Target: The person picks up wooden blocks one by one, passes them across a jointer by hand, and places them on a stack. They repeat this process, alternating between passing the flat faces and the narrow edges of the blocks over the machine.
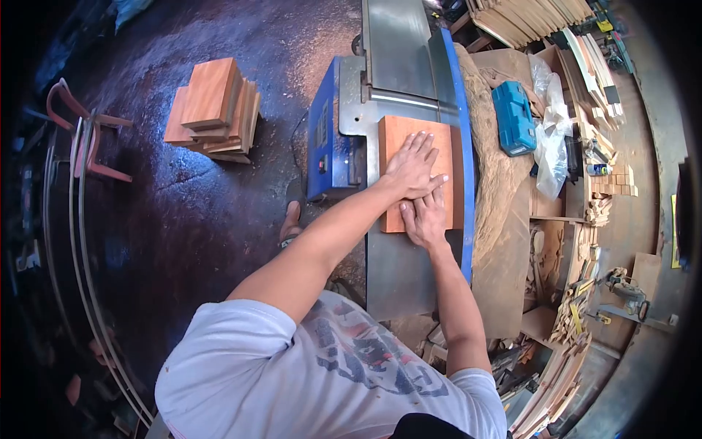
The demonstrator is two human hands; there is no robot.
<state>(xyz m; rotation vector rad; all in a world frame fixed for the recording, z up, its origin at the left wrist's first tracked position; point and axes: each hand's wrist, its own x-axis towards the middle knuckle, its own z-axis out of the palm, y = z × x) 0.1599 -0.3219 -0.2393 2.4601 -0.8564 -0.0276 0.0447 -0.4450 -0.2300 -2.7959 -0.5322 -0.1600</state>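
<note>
A reddish wooden board [393, 139] lies flat on the metal bed [402, 271] of a blue machine, against its blue-edged fence. My left hand [413, 164] rests palm down on the board's middle, fingers spread and pointing away from me. Just nearer to me, my right hand [425, 219] lies flat on the board's near part, thumb out to the left. Its fingertips are partly hidden by my left hand, and the two hands touch. Neither hand is wrapped round anything.
Reddish boards [212, 95] are stacked on the floor at the left, near a pink chair [86, 150]. Right of the machine are a rough log slab [493, 168], a blue case [514, 117], clear plastic [552, 150] and many wood offcuts. A bare foot [291, 219] shows beside the machine.
</note>
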